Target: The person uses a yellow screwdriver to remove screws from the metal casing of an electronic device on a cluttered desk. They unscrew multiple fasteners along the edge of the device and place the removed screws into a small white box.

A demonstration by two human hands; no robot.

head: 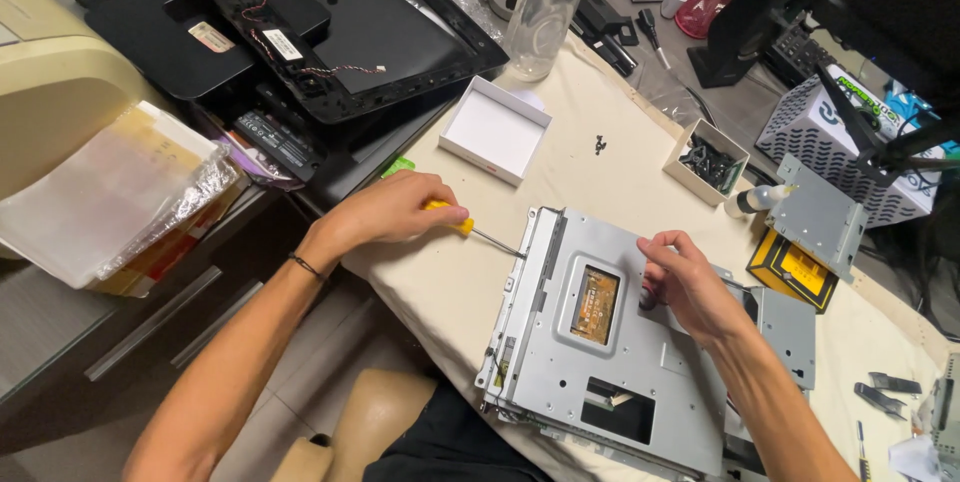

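surface: table under cream cloth; on it: grey metal chassis; open white box; small box of screws; loose black screw; clear plastic bottle

My left hand is curled into a loose fist, knuckles up, thumb tucked toward the fingertips, its wrist wearing a thin dark band and the bare forearm stretching back and down toward my body. My right hand sits palm down with fingers bent and bunched at the tips, thumb pressed in beside them. Both forearms angle inward, the hands well apart.
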